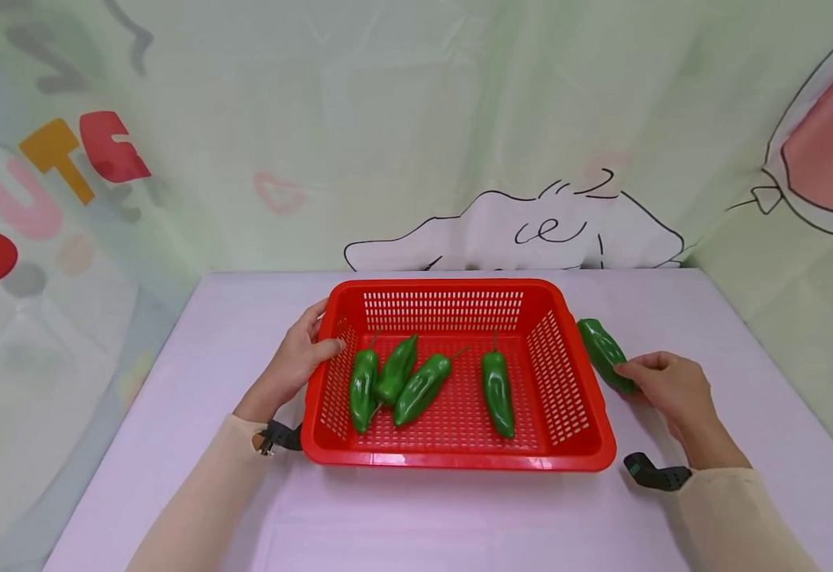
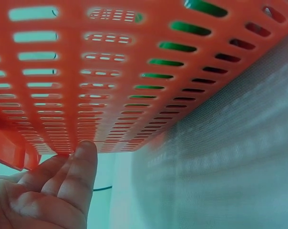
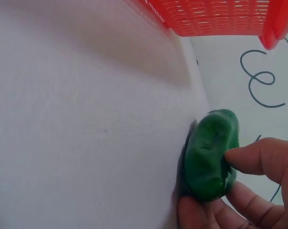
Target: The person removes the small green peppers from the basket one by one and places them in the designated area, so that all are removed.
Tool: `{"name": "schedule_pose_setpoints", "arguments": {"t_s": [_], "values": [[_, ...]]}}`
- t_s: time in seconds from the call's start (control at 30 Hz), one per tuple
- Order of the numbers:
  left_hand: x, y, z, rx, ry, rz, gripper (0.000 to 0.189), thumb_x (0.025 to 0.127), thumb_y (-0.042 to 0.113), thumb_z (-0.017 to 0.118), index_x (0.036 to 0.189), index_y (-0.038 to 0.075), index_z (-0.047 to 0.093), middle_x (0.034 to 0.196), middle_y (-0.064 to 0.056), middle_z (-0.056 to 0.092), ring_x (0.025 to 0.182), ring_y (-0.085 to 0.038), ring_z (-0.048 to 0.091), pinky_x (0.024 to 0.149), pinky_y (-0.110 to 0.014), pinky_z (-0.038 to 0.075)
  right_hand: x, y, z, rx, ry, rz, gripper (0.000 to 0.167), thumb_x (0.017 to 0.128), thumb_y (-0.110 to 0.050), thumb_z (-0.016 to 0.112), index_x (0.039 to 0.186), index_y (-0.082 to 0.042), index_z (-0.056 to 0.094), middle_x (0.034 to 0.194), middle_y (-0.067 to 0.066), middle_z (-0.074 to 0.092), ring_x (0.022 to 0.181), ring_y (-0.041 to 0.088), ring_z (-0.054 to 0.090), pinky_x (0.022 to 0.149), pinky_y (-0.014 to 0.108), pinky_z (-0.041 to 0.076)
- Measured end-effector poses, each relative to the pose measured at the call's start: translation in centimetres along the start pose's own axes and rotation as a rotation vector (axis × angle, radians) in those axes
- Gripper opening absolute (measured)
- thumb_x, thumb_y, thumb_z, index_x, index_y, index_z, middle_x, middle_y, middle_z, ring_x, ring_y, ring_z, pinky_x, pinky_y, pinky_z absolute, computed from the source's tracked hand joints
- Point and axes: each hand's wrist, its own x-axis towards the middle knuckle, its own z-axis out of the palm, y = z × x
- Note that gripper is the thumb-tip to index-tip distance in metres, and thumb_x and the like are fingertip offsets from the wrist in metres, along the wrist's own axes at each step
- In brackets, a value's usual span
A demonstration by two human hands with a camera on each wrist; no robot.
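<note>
A red plastic basket (image 1: pixel 459 459) with slotted walls is near the middle of the table. My left hand (image 1: pixel 296 357) grips its left side, the thumb over the rim and the fingers outside; the left wrist view shows fingertips (image 2: pixel 87 150) against the slotted wall. Several green peppers lie inside, three grouped at the left and one pepper (image 1: pixel 498 395) apart toward the right. Beyond the basket's right wall, my right hand (image 1: pixel 674 393) holds another green pepper (image 1: pixel 602 355) between thumb and fingers. In the right wrist view this pepper (image 3: pixel 208 157) appears at the table surface.
The pale table (image 1: pixel 416 524) extends around the basket to its edges. Behind it hangs a light curtain (image 1: pixel 402 119) with printed drawings. Both wrists wear dark bands, the right one (image 1: pixel 656 474) close to the basket's front right corner.
</note>
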Motion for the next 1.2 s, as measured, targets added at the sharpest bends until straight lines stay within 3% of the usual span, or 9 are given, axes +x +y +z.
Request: {"name": "schedule_pose_setpoints", "arguments": {"t_s": [0.2, 0.33, 0.47, 0.6, 0.8, 0.9, 1.0, 1.07, 1.2], "values": [[-0.1, -0.1, 0.1, -0.01, -0.001, -0.002, 0.078, 0.097, 0.005, 0.059, 0.165, 0.01, 0.022, 0.15, -0.025, 0.052, 0.119, -0.047, 0.066, 0.081, -0.048, 0.064, -0.1, 0.3, 0.0, -0.004, 0.011, -0.005, 0.054, 0.103, -0.033, 0.06, 0.137, 0.009, 0.053, 0.131, 0.034, 0.055, 0.106, 0.04, 0.063, 0.065, 0.019, 0.059], [-0.1, -0.1, 0.2, -0.01, -0.002, 0.0, 0.077, 0.097, 0.005, 0.059, 0.165, 0.01, 0.022, 0.149, -0.024, 0.053, 0.118, -0.046, 0.066, 0.081, -0.048, 0.064, -0.2, 0.5, -0.2, -0.03, 0.013, -0.004, 0.06, 0.103, -0.036, 0.059, 0.142, 0.008, 0.05, 0.132, 0.034, 0.055, 0.106, 0.041, 0.065, 0.08, 0.036, 0.065], [-0.1, -0.1, 0.1, -0.004, -0.002, 0.0, 0.078, 0.097, 0.005, 0.059, 0.165, 0.011, 0.022, 0.149, -0.025, 0.053, 0.117, -0.046, 0.067, 0.081, -0.048, 0.064, -0.6, 0.0, -0.8, -0.075, 0.041, -0.025, 0.066, 0.103, -0.041, 0.057, 0.146, 0.008, 0.046, 0.129, 0.034, 0.058, 0.1, 0.038, 0.069, 0.074, 0.037, 0.063], [-0.1, 0.1, 0.1, 0.0, 0.001, -0.003, 0.078, 0.097, 0.005, 0.058, 0.165, 0.011, 0.021, 0.148, -0.025, 0.054, 0.116, -0.046, 0.068, 0.08, -0.047, 0.064, -1.5, -1.5, -1.5, -0.089, 0.083, -0.072, 0.07, 0.103, -0.045, 0.057, 0.149, 0.006, 0.044, 0.128, 0.032, 0.06, 0.1, 0.04, 0.069, 0.067, 0.029, 0.058], [0.0, 0.3, 0.0, 0.004, 0.007, -0.004, 0.078, 0.096, 0.006, 0.059, 0.165, 0.012, 0.022, 0.148, -0.024, 0.054, 0.116, -0.045, 0.068, 0.08, -0.047, 0.064, -3.1, -5.0, -2.3, -0.072, 0.096, -0.152, 0.073, 0.103, -0.049, 0.057, 0.153, 0.003, 0.042, 0.135, 0.03, 0.057, 0.108, 0.043, 0.068, 0.087, 0.054, 0.061], [0.0, 0.2, 0.0, 0.002, 0.006, -0.002, 0.078, 0.097, 0.006, 0.059, 0.165, 0.012, 0.022, 0.149, -0.023, 0.053, 0.116, -0.045, 0.068, 0.08, -0.047, 0.064, -3.8, -6.8, -2.6, -0.065, 0.093, -0.208, 0.072, 0.102, -0.05, 0.057, 0.152, 0.001, 0.044, 0.135, 0.027, 0.057, 0.094, 0.026, 0.071, 0.08, 0.035, 0.064], [0.0, 0.1, 0.0, -0.009, 0.003, 0.001, 0.077, 0.097, 0.006, 0.06, 0.165, 0.011, 0.022, 0.149, -0.024, 0.053, 0.117, -0.046, 0.068, 0.081, -0.048, 0.064, -4.6, -8.7, -2.6, -0.041, 0.081, -0.268, 0.069, 0.102, -0.05, 0.058, 0.149, -0.001, 0.047, 0.132, 0.024, 0.058, 0.08, 0.003, 0.066, 0.067, 0.013, 0.056], [0.0, 0.0, 0.0, -0.015, 0.003, 0.002, 0.077, 0.098, 0.005, 0.059, 0.165, 0.011, 0.022, 0.149, -0.024, 0.054, 0.117, -0.046, 0.067, 0.081, -0.048, 0.064, -5.1, -9.8, -2.4, -0.029, 0.067, -0.303, 0.067, 0.102, -0.049, 0.058, 0.147, -0.001, 0.048, 0.131, 0.022, 0.058, 0.076, -0.005, 0.063, 0.066, 0.009, 0.054], [0.1, -0.1, 0.0, -0.017, 0.003, 0.0, 0.077, 0.097, 0.006, 0.06, 0.165, 0.011, 0.022, 0.15, -0.023, 0.053, 0.119, -0.046, 0.066, 0.082, -0.048, 0.064, -6.1, -12.0, -1.6, -0.016, 0.019, -0.354, 0.063, 0.102, -0.046, 0.06, 0.145, -0.001, 0.05, 0.13, 0.022, 0.059, 0.081, 0.001, 0.067, 0.068, 0.01, 0.054]]}}
